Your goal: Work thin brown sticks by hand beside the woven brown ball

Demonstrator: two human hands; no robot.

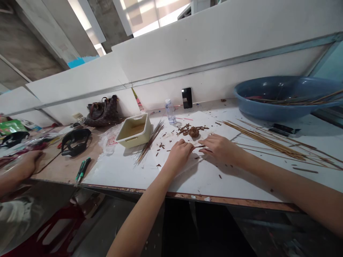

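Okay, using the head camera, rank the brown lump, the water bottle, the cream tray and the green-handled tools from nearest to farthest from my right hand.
From your right hand:
1. Brown lump: just ahead and left, on the white board.
2. Water bottle: farther left, near the back wall.
3. Cream tray: left again, on the white board.
4. Green-handled tools: farthest left, on the bare brown tabletop.
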